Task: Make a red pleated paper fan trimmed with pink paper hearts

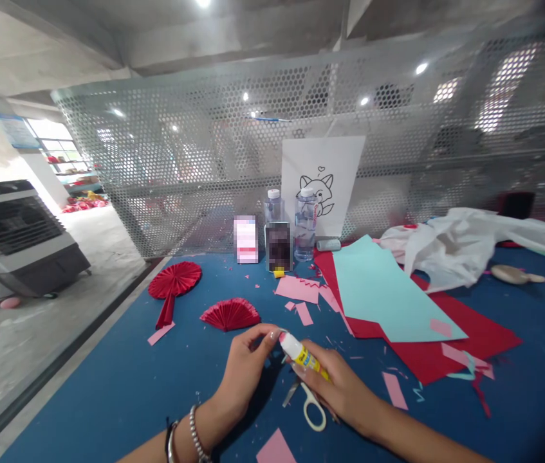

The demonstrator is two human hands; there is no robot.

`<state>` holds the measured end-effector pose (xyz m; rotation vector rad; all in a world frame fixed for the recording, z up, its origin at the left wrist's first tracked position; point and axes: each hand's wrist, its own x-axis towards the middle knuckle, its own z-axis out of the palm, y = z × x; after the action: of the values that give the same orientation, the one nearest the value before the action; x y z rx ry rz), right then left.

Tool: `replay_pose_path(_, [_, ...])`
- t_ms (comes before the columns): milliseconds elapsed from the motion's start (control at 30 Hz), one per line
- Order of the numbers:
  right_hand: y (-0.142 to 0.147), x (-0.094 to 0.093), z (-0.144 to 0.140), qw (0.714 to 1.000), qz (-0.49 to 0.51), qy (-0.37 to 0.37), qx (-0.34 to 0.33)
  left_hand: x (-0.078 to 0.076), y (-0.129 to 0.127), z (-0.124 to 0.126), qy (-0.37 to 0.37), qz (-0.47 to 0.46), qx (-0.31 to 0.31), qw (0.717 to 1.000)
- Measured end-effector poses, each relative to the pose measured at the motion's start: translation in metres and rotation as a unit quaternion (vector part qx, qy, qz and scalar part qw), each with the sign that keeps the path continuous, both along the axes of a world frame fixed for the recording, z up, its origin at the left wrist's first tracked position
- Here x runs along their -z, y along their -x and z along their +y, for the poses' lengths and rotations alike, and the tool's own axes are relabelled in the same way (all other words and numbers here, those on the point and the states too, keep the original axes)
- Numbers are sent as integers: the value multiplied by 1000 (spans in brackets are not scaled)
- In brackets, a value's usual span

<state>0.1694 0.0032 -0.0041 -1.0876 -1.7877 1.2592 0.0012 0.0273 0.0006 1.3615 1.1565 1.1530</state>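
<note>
My right hand (337, 382) is closed around a glue stick (297, 350) with a white and yellow tube, its reddish tip tilted up to the left. That tip meets the fingertips of my left hand (243, 366), which are pinched together; whatever they hold is too small to make out. Below my right hand lie scissors (314, 411) with a cream handle, partly covered by it. Beyond my left hand sits a folded red paper fan (231, 314). Farther left is a round red paper fan (175, 281) with a handle.
Pink paper scraps (297, 289) litter the blue table (122, 386). Light-blue paper (388, 296) overlaps red sheets (475, 347) at right, near a white plastic bag (450, 247). Two phones, a yellow cap (278, 273) and water bottles (305, 225) stand before a perforated metal screen (195, 148).
</note>
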Motion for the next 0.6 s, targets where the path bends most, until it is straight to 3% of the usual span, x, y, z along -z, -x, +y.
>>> replay_pose_path(333, [2,1,0,999,4,31,-9,1,1,1,-28,12,-15,999])
replay_pose_path(600, [2,1,0,999,-42,7,15,0,1,-1,-31,12,-26,999])
